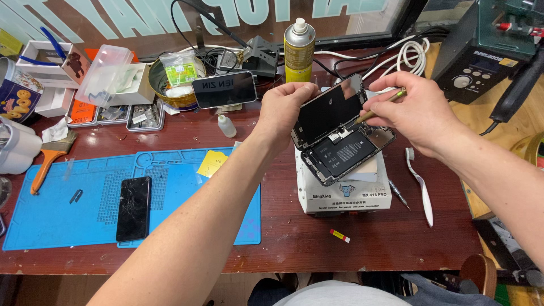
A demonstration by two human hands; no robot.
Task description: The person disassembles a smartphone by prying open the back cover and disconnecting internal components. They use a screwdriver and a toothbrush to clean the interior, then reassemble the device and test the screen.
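Head view: the opened phone rests on a white box at about 2 o'clock from the blue mat. The left hand pinches the lifted screen panel by its edge, holding it raised. The right hand grips a slim brass-coloured tool, tip down into the phone body. Judgement: the panel is light, stiff and fragile — hold it by the edges only. A cracked phone lies on the mat at 9 o'clock.
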